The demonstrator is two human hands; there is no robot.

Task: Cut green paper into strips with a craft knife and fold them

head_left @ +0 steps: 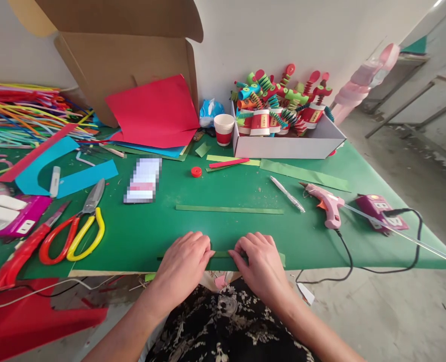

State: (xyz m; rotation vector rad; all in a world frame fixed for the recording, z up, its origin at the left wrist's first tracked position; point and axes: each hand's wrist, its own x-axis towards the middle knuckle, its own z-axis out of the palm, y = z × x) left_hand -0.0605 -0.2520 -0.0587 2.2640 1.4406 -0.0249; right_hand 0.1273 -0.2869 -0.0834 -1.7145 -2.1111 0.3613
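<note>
Green paper strip (221, 254) runs between my left hand (187, 261) and right hand (258, 259), thumbs and fingers pinching it, seemingly to keep it straight along the table (223, 231) edge

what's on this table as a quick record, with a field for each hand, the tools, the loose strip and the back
left hand: holds narrow green strip at near edge of table
right hand: holds same strip, further right
loose green strip: flat, beyond hands
tools: scissors on left; pink glue gun on right
back: white box holding paper-cup figures; paper cups beside it
</note>
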